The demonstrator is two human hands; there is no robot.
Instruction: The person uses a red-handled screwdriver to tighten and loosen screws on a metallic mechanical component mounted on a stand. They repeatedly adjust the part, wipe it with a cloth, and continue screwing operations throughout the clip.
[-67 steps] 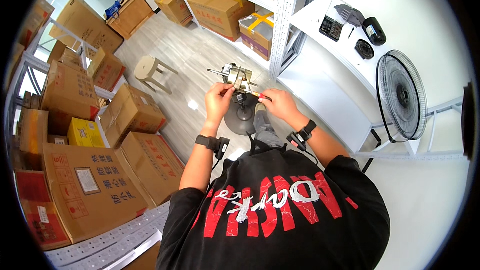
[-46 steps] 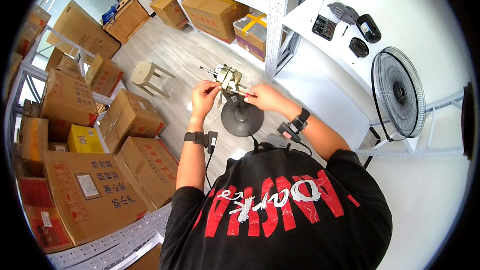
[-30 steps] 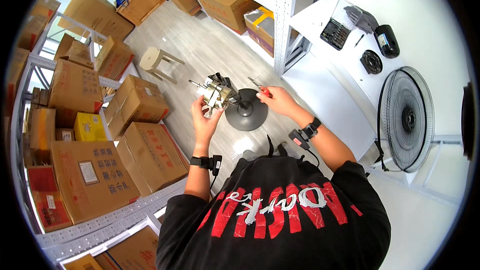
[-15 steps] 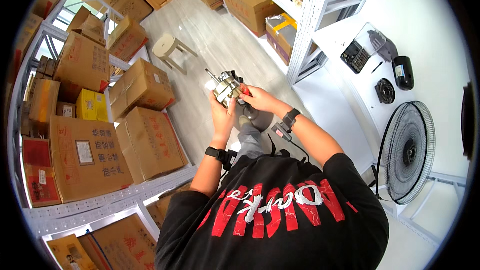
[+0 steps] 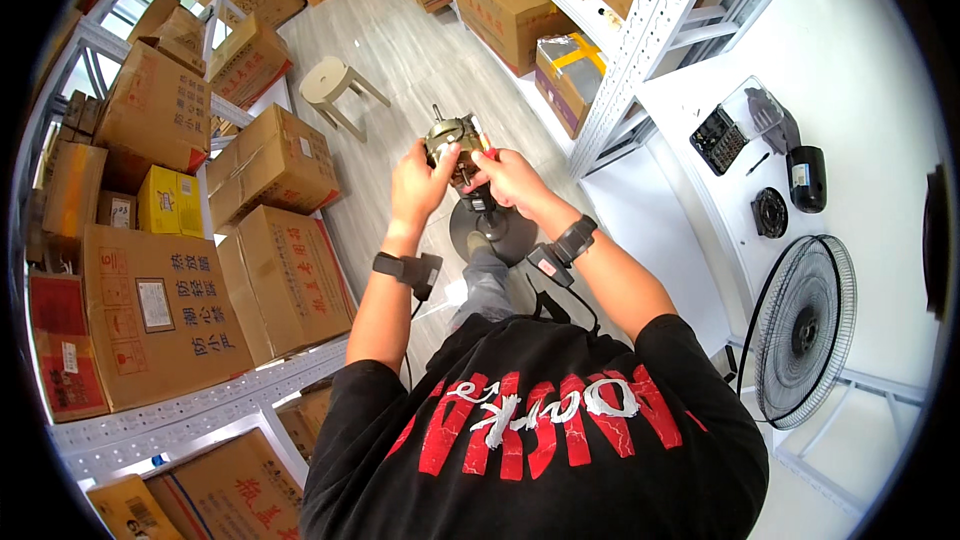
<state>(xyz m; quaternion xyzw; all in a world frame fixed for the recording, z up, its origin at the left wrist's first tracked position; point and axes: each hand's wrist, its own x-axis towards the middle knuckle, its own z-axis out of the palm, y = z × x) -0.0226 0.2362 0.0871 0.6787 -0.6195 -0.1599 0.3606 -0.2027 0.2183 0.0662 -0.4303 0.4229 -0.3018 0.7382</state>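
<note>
A metal fan motor [image 5: 452,132] with a thin shaft pointing away from me sits on top of a black fan stand, whose round base [image 5: 512,238] rests on the floor. My left hand [image 5: 416,182] closes round the motor's left side, its thumb across the near face. At the right side, my right hand [image 5: 512,180] also has its fingers closed against the motor. A small red piece shows at its fingertips; its kind is hard to tell. Part of the motor's underside is hidden by my fingers.
A white bench at right bears a tool case [image 5: 718,140], a screwdriver [image 5: 758,164], a black motor cover [image 5: 806,178] and a black round part [image 5: 769,212]. A fan grille [image 5: 806,330] leans nearby. Shelves of cardboard boxes [image 5: 160,315] line the left; a beige stool [image 5: 335,90] stands ahead.
The motor has swung more upright, its shaft now pointing farther ahead. My left hand has moved left and up along its side; my right hand has shifted slightly on the other side.
</note>
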